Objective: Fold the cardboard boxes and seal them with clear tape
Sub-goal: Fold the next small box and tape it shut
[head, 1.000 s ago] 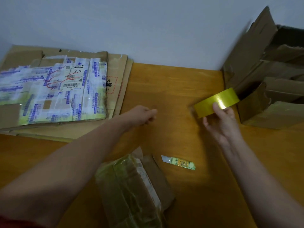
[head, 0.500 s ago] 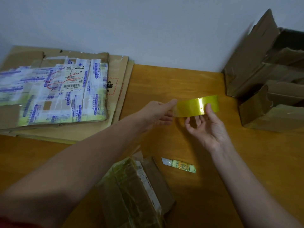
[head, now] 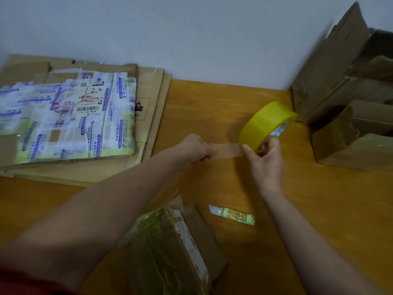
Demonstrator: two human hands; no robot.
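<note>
My right hand (head: 264, 160) grips a yellowish roll of clear tape (head: 265, 124) above the middle of the wooden table (head: 319, 209). A short strip of tape (head: 228, 150) is stretched leftward from the roll, and my left hand (head: 196, 149) pinches its free end. A folded cardboard box (head: 170, 248) wrapped in old tape lies at the near edge between my forearms. A stack of flattened cardboard boxes (head: 68, 120) with printed labels covers the far left.
A small utility knife (head: 232, 215) in a green and yellow case lies on the table just right of the near box. Several opened, crumpled cardboard boxes (head: 350, 99) stand at the far right against the wall.
My left hand reached over to the roll, took the tape's end and drew a strip out to the left. The roll has turned so its open side shows.
</note>
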